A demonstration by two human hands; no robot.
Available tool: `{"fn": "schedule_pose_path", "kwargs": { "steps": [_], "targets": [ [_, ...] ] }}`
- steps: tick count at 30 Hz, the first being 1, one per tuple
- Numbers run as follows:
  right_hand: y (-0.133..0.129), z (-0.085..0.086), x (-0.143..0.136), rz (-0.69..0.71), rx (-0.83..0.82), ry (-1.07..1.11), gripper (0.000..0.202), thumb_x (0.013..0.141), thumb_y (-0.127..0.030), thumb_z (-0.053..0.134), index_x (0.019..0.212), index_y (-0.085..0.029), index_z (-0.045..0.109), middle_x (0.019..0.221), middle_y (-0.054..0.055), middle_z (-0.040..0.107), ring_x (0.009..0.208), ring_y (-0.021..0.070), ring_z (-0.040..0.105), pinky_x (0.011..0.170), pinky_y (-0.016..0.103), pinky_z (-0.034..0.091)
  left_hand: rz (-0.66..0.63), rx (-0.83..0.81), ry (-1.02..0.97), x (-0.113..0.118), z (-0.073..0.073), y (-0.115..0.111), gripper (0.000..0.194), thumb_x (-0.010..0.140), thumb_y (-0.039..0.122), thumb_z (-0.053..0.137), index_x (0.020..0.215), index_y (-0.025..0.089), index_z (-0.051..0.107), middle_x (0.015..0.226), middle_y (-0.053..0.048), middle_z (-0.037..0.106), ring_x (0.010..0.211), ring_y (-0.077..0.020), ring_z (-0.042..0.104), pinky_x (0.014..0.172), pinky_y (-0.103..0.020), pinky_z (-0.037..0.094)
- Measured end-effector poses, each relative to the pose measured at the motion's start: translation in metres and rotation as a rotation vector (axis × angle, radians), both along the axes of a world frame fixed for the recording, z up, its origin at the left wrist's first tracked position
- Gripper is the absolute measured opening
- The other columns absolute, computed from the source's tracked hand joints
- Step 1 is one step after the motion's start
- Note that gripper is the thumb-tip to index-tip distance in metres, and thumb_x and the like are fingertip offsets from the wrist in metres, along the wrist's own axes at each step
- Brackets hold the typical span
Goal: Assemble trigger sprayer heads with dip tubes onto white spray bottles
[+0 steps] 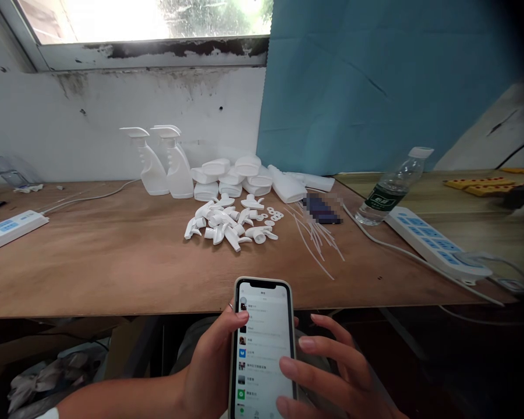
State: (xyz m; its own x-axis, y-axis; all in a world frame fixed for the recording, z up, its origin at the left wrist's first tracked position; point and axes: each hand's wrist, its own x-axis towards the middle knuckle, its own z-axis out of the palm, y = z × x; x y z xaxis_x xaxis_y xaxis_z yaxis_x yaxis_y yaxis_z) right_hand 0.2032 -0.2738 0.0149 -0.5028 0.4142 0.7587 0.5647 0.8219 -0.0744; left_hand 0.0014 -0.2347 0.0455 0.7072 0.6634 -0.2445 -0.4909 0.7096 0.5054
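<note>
Phone (264, 349): one, screen lit with a list, in front of the table's near edge. Held in my left hand (212, 352), fingers wrapped behind it, thumb over the screen's left edge.

Right hand (347, 372): one, grasping nothing that I can see, my fingers loosely spread over the phone's right side; whether a fingertip meets the glass I cannot tell.

Table (113, 262): brown, bearing the following.

Spray heads (222, 221): white, loose heap, middle.

Rings (275, 215): small, white, just right of the heap.

Tubes (317, 235): thin, white, scattered, farther right.

Dark flat item (325, 210): blurred out, beside the tubes.

Bottles (247, 167): white, piled lying down, behind the heap.

Spray bottles (180, 171): white, heads on, upright, left of the pile.

Water bottle (382, 198): clear, green label, white cap, at the right, beside a power strip (434, 240) with a cable plugged in.

Blue sheet (353, 87): behind the table, right of the window (157, 23).
</note>
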Motion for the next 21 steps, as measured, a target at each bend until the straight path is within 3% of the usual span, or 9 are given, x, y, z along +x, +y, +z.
{"fn": "schedule_pose_path", "kwargs": {
  "steps": [5,14,21],
  "targets": [
    [0.002,0.002,-0.002,0.04,-0.022,0.059,0.023,0.096,-0.024,0.051,0.101,-0.03,0.072,0.11,-0.006,0.071,0.119,0.0178,0.053,0.117,0.044,0.036,0.054,-0.023,0.031,0.001,-0.001,-0.001,0.039,0.079,0.033,0.057,0.11,0.01,0.066,0.107,-0.015,0.068,0.109,-0.033,0.06,0.097,-0.043,0.039],
    [0.001,0.004,0.001,0.031,0.0,-0.001,0.02,0.095,-0.025,0.054,0.104,-0.031,0.07,0.113,-0.004,0.07,0.119,0.0192,0.054,0.112,0.046,0.041,0.093,0.006,0.018,0.001,-0.001,-0.001,0.038,0.072,0.021,0.056,0.107,0.011,0.063,0.106,-0.015,0.067,0.104,-0.0316,0.061,0.088,-0.041,0.043],
    [0.012,-0.003,-0.001,-0.032,0.088,0.0,0.018,0.088,-0.022,0.065,0.103,-0.03,0.071,0.129,-0.004,0.06,0.119,0.0222,0.051,0.113,0.049,0.039,0.104,-0.019,-0.006,0.001,-0.007,-0.003,0.029,0.071,0.019,0.058,0.1,0.014,0.062,0.093,-0.01,0.067,0.081,-0.0212,0.062,0.079,-0.035,0.043]
  ]
}}
